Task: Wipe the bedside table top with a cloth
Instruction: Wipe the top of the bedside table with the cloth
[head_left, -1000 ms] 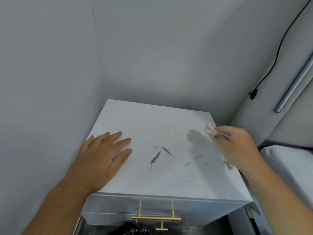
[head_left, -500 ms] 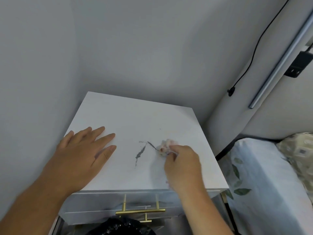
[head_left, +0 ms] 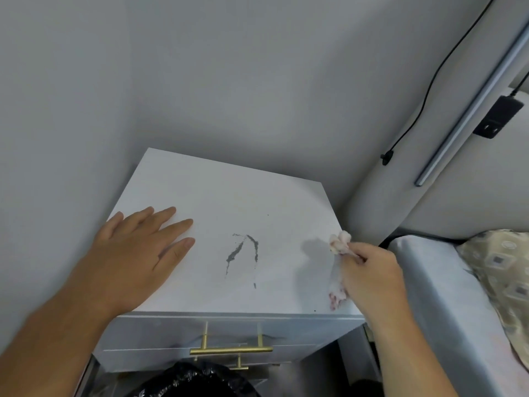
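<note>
Two hands on the bedside table top [head_left: 217, 193]; left hand [head_left: 143, 250] flat, fingers spread | right hand [head_left: 369, 273] pinching cloth [head_left: 339, 242] at right edge | mid-wipe; dark smear [head_left: 243, 250] remains, so next pass probably sweeps left over it

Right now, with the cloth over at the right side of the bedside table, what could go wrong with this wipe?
1. The dark smear in the middle of the table top looks streaky, so another pass may spread it rather than lift it.
2. The cloth is bunched small in the right hand, so it may cover little surface per stroke.
3. The left hand lies flat on the top, so the patch beneath it could go unwiped.
</note>
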